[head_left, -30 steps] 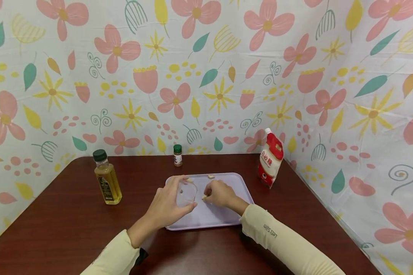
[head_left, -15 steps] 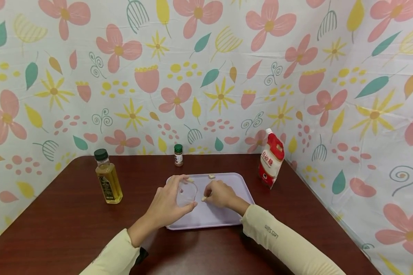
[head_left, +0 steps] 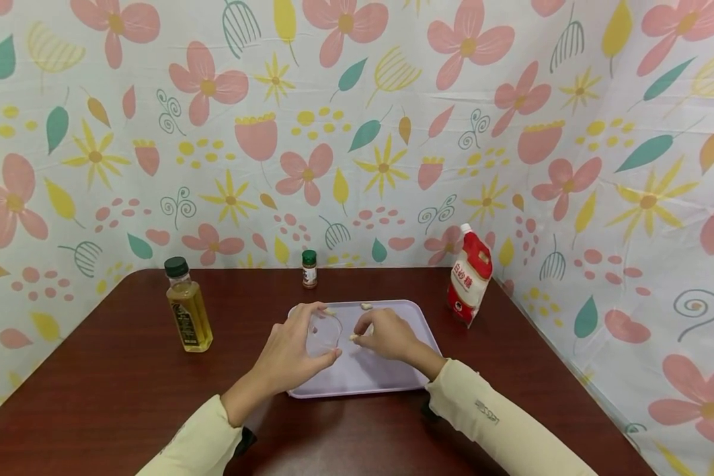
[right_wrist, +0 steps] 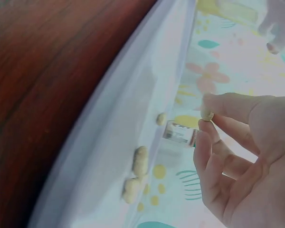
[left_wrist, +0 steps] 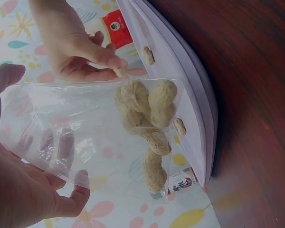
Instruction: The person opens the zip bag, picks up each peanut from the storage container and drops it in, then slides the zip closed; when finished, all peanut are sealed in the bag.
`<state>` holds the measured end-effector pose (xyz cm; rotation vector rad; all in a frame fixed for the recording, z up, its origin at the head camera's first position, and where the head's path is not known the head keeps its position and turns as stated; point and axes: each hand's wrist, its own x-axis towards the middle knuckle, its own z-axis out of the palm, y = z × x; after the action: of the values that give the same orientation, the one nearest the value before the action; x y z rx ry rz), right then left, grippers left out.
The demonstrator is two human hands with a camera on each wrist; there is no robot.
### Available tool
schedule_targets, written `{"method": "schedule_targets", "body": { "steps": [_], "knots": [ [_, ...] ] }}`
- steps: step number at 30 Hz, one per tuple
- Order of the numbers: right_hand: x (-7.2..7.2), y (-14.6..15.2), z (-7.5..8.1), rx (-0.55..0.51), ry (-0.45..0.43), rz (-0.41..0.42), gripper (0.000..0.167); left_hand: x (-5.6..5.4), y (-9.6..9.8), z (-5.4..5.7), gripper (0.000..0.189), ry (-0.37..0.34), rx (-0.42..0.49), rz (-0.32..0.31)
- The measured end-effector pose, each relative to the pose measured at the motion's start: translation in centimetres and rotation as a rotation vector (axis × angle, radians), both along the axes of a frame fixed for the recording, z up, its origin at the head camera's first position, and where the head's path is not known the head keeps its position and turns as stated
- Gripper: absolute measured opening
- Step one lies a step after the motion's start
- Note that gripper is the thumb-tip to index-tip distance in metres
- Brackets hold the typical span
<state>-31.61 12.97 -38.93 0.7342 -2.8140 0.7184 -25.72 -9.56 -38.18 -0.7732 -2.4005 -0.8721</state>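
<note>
My left hand [head_left: 294,354] holds a clear plastic bag [left_wrist: 61,114] between thumb and curved fingers, its mouth spread. Several unshelled peanuts [left_wrist: 162,102] lie at the bag's closed end. Just to the right, over the lilac tray [head_left: 387,380], my right hand [head_left: 387,334] pinches one peanut [right_wrist: 207,114] between thumb and fingertip. That peanut is mostly covered by the fingers. Other peanuts [right_wrist: 141,161] rest on the tray, with one [head_left: 365,306] near its far edge.
An oil bottle [head_left: 190,317] stands on the dark table [head_left: 119,396] at left. Behind the tray is a small green-capped spice jar [head_left: 309,271]. At right stands a red and white sugar pouch [head_left: 470,277]. A floral cloth [head_left: 357,132] rises behind the table.
My right wrist has shifted a little to the right and its fingers have straightened slightly, still pinching the peanut. My left hand and the bag stay nearly where they were.
</note>
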Motion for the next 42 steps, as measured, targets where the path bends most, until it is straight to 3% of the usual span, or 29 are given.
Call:
{"method": "schedule_targets", "body": {
  "steps": [10,24,33,42],
  "knots": [
    [1.4,0.4,1.4,-0.155,0.046,0.03,0.004,0.1,0.1,0.1,0.07,-0.001,-0.004,0.0],
    [3.4,0.2,4.1,-0.291,0.122,0.027,0.006,0.2,0.4,0.1,0.07,-0.018,-0.005,0.022],
    [4.9,-0.6,5.7,-0.333,0.168,0.056,0.005,0.3,0.7,0.3,0.072,-0.036,-0.006,0.024],
    [5.4,-1.4,6.3,-0.338,0.176,0.093,0.006,0.3,1.0,0.5,0.071,-0.042,-0.002,0.027]
  ]
}}
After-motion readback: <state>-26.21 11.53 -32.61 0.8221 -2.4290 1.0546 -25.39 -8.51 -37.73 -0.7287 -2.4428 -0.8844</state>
